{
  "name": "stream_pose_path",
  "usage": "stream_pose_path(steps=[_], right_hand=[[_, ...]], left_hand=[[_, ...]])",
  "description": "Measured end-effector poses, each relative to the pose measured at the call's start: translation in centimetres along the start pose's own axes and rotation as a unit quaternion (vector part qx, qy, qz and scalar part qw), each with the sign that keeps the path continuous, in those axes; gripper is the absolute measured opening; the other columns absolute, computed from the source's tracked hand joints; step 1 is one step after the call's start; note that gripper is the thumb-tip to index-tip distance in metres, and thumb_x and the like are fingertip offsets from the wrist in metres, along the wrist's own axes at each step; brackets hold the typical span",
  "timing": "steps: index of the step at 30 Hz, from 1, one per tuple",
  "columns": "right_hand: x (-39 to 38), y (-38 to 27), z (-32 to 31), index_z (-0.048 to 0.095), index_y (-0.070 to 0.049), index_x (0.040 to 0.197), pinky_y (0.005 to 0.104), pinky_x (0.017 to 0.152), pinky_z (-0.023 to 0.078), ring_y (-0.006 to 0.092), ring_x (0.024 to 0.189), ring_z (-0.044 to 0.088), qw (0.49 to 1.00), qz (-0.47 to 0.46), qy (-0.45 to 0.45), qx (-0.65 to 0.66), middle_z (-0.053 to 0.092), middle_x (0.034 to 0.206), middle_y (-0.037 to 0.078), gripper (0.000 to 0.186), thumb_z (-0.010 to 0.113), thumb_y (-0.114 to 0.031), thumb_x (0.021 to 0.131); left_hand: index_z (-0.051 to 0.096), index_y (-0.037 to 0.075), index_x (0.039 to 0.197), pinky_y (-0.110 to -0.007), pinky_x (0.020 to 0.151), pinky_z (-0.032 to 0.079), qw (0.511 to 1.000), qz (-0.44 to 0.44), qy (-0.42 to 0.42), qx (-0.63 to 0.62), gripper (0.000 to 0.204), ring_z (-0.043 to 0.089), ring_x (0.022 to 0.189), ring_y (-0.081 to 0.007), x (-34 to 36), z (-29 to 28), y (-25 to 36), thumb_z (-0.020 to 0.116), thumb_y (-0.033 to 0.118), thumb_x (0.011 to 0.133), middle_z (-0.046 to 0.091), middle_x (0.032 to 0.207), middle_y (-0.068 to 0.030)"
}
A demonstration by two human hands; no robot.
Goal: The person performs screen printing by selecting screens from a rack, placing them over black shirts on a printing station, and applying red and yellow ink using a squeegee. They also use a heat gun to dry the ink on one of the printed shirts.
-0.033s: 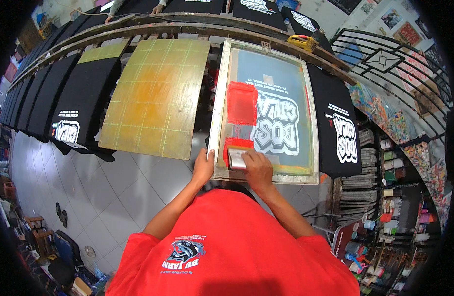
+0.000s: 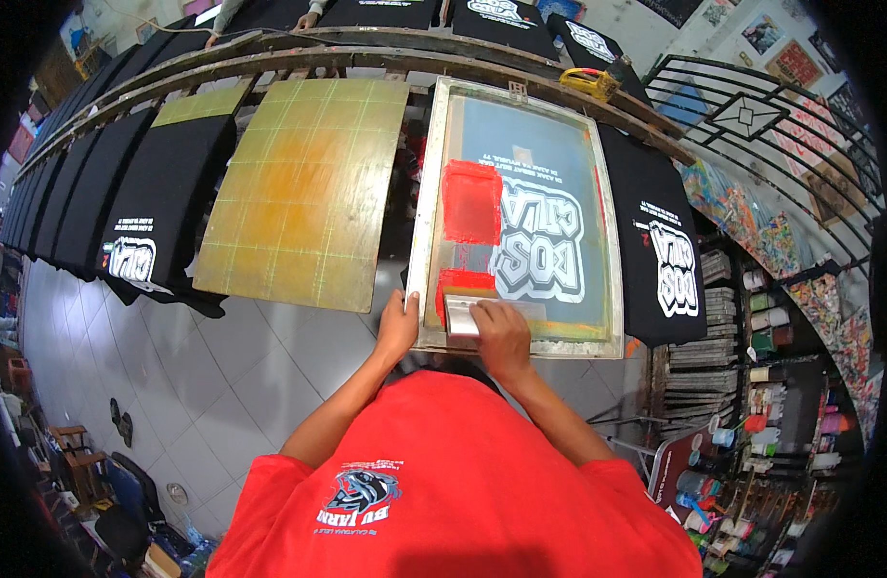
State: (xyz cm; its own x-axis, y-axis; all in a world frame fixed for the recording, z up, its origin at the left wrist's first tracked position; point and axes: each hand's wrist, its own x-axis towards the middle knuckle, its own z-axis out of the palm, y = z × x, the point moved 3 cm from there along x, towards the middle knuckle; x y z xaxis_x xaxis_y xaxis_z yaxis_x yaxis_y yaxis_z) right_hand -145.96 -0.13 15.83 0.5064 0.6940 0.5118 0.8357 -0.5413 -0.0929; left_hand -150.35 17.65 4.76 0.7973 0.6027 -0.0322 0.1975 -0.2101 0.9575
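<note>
Your right hand (image 2: 502, 339) is closed around the squeegee (image 2: 462, 316), which sits at the near left corner of the screen frame (image 2: 423, 222), just below the lower patch of red ink (image 2: 466, 280). The squeegee's long axis runs left to right, its bare end pointing left out of your grip (your fingers cover its middle). Your left hand (image 2: 398, 323) grips the frame's left rail near that corner. The frame's own long axis points away from you, beside a black shirt (image 2: 660, 193) on the right.
</note>
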Motion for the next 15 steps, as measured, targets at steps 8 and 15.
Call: stream_pose_path(steps=[8,15], right_hand=[[-3.4,-0.9,1.3,0.057,-0.001,0.113,0.0415,0.087,0.044,0.0294,0.1,0.054,0.997,0.009,-0.059,0.054,0.057,0.109,0.013,0.07,0.079,-0.045,0.062],[-9.4,14.2,-4.9,0.045,0.007,0.131,0.0465,0.107,0.029,0.0417,0.127,0.04,0.913,0.372,0.142,-0.093,0.046,0.133,0.027,0.073,0.073,-0.036,0.079]], left_hand=[[0.053,-0.006,0.097,-0.05,0.079,0.043,1.0,-0.009,0.005,-0.001,0.036,0.057,0.092,-0.0492,0.4,0.4,-0.8,0.048,0.03,0.096,0.06,0.094,-0.0328],[0.054,-0.006,0.102,-0.05,0.084,0.043,0.999,0.0,0.04,-0.001,0.04,0.056,0.098,-0.0482,0.2,0.6,-1.2,0.049,0.032,0.096,0.06,0.1,-0.0321]])
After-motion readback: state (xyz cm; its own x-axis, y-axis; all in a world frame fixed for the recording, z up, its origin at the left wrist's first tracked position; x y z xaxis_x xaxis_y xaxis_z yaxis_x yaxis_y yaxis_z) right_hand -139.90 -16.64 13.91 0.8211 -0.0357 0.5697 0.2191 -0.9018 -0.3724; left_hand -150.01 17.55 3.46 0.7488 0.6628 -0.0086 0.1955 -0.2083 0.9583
